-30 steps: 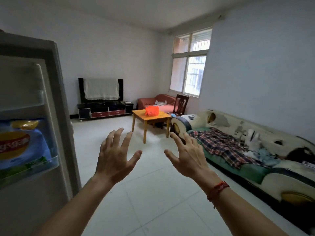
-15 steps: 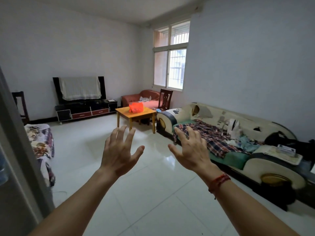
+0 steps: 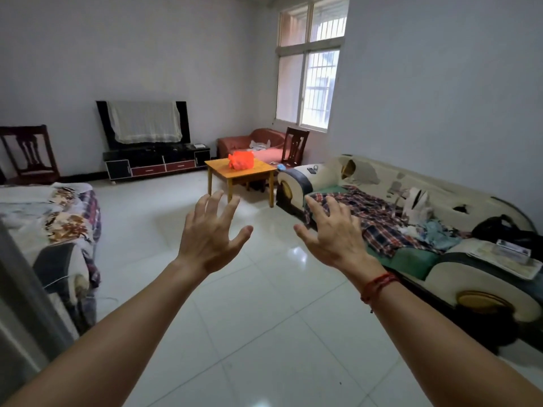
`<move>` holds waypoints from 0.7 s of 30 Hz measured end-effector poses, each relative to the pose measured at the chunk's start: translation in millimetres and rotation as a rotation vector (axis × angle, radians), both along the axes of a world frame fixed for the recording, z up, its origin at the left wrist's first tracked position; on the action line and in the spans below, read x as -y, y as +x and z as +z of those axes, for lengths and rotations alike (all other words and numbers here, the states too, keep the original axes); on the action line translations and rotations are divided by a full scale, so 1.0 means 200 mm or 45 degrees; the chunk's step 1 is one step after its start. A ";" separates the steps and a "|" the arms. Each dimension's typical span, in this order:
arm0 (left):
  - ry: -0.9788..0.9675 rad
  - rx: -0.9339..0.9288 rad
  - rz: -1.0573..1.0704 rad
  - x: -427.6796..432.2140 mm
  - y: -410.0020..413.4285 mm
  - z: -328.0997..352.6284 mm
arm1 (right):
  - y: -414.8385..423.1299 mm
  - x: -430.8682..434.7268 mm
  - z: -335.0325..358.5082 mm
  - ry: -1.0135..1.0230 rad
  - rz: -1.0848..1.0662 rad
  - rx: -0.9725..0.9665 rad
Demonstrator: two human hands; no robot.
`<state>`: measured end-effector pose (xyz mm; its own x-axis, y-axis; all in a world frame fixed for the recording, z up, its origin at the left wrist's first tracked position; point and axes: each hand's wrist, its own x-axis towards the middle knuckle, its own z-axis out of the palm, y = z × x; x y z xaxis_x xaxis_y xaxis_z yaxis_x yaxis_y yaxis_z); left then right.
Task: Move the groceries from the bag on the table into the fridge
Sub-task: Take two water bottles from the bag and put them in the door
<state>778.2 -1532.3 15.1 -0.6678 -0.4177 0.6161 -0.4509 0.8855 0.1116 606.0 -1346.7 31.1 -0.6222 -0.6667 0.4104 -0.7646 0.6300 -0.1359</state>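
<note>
Sitting on the wooden table point(image 3: 258, 173) across the room, the orange bag point(image 3: 241, 160) is waiting well beyond reach; the left hand point(image 3: 209, 233) and right hand point(image 3: 335, 234) are hanging empty, fingers spread, apparently readying to grasp it.

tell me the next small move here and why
Probably walk forward across the open floor toward the wooden table. Both the left hand and right hand are open and hold nothing, and the orange bag sits on that table, far out of reach.
</note>
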 end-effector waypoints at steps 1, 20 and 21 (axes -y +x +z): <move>0.006 0.005 0.001 0.01 -0.03 -0.01 | -0.03 0.02 -0.01 0.003 -0.001 0.000; 0.147 0.101 0.010 1.19 -0.94 -0.33 | -0.94 1.20 -0.27 0.176 0.005 0.036; 0.151 0.100 0.011 1.26 -1.00 -0.32 | -0.99 1.27 -0.27 0.180 -0.003 0.036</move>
<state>579.1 -1784.1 -49.8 -0.7080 -0.4902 0.5084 -0.4697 0.8644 0.1792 407.7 -1600.4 -22.1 -0.6337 -0.7152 0.2947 -0.7604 0.6460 -0.0674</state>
